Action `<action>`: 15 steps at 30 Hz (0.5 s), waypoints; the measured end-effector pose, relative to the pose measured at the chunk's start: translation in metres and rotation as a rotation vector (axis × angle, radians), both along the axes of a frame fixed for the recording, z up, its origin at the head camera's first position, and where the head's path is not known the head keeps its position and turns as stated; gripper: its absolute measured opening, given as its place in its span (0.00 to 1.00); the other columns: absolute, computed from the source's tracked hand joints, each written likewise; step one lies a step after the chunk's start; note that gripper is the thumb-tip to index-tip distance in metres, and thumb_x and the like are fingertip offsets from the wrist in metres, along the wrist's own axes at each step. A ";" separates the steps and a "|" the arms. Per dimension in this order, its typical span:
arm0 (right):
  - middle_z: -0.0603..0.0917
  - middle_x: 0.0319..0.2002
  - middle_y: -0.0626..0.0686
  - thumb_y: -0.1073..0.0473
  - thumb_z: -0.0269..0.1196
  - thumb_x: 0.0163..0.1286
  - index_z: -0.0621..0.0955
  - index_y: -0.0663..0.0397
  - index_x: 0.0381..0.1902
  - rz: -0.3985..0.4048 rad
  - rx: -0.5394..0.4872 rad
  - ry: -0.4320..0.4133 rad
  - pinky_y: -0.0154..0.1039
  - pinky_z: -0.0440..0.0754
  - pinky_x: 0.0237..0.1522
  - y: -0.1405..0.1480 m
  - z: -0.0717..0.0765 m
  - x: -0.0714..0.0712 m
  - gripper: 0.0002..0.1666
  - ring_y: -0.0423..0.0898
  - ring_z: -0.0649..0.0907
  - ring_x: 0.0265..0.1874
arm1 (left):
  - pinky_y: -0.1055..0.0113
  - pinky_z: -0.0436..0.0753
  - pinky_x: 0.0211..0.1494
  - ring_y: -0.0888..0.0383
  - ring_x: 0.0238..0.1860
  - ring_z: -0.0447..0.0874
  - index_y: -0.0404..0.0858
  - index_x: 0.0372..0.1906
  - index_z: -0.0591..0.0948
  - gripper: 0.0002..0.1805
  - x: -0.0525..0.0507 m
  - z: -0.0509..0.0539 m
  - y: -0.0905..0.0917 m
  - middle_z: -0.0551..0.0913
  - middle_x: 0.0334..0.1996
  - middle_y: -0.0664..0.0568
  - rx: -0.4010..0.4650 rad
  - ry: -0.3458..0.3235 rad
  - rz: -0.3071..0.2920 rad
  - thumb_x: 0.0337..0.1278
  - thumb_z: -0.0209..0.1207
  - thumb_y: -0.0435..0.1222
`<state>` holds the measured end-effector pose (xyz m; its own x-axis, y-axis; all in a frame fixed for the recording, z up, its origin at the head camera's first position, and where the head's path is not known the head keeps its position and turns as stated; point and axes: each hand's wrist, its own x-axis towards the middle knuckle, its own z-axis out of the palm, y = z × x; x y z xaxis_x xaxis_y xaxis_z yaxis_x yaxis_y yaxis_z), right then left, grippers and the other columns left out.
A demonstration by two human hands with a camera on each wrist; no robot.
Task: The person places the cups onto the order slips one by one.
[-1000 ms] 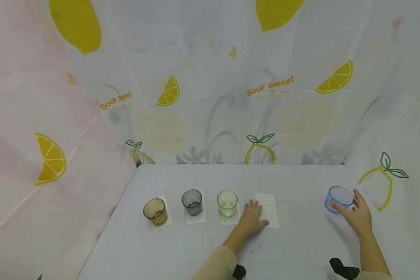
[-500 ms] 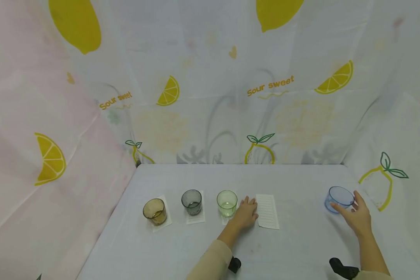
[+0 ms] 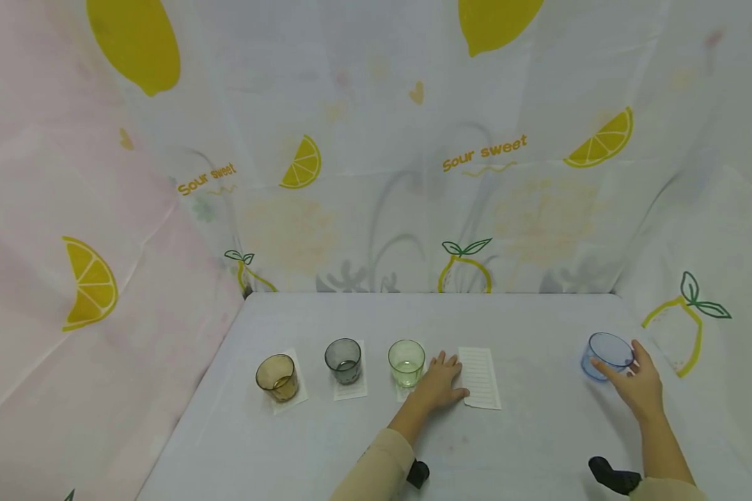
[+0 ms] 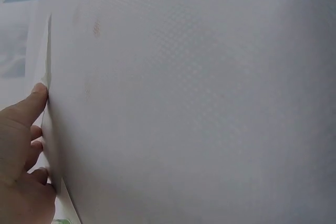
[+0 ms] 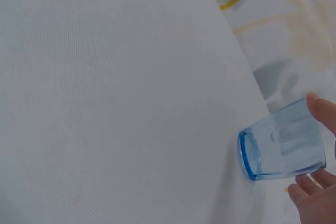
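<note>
My right hand (image 3: 643, 383) grips a clear blue glass (image 3: 595, 365) near the right end of the table, thumb on one side and fingers on the other. In the right wrist view, the blue glass (image 5: 286, 145) has its base towards the tabletop; I cannot tell whether it touches. My left hand (image 3: 437, 386) lies on the table with fingers extended, between a green glass (image 3: 406, 362) and a lined paper slip (image 3: 480, 379). Its thumb touches the slip's near left edge. In the left wrist view, the thumb (image 4: 38, 94) meets the slip's edge (image 4: 47, 56).
Left of the green glass stand a grey glass (image 3: 343, 358) and an amber glass (image 3: 276, 376), each on a paper slip. The white tabletop (image 3: 539, 431) ends at a lemon-printed cloth (image 3: 363, 229) behind, with more cloth at both sides.
My left hand has slid left off the lined slip to the strip beside it, then its thumb has spread back to the slip's edge. My right hand and the blue glass have hardly moved.
</note>
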<state>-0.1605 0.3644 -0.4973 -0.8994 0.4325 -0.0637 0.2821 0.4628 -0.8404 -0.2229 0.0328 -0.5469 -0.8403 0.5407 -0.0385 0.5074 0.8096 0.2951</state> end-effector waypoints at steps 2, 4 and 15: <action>0.44 0.70 0.74 0.48 0.60 0.64 0.39 0.66 0.72 -0.006 0.000 -0.012 0.63 0.59 0.63 0.000 0.000 -0.001 0.56 0.74 0.55 0.65 | 0.58 0.60 0.71 0.45 0.70 0.59 0.38 0.63 0.73 0.33 0.000 -0.001 0.000 0.68 0.66 0.47 -0.011 0.003 0.002 0.56 0.60 0.51; 0.43 0.70 0.74 0.48 0.60 0.64 0.39 0.66 0.72 -0.009 0.002 -0.017 0.63 0.60 0.63 0.001 -0.002 -0.003 0.56 0.74 0.55 0.65 | 0.58 0.60 0.71 0.45 0.70 0.59 0.38 0.63 0.73 0.33 -0.001 -0.001 0.001 0.68 0.66 0.47 -0.018 0.006 0.004 0.55 0.61 0.51; 0.46 0.71 0.71 0.49 0.62 0.61 0.41 0.70 0.72 -0.082 -0.002 0.011 0.59 0.58 0.66 -0.002 -0.012 -0.007 0.57 0.72 0.57 0.65 | 0.59 0.61 0.70 0.49 0.69 0.62 0.39 0.61 0.75 0.33 -0.001 0.000 0.002 0.70 0.65 0.47 -0.035 0.026 -0.009 0.53 0.62 0.52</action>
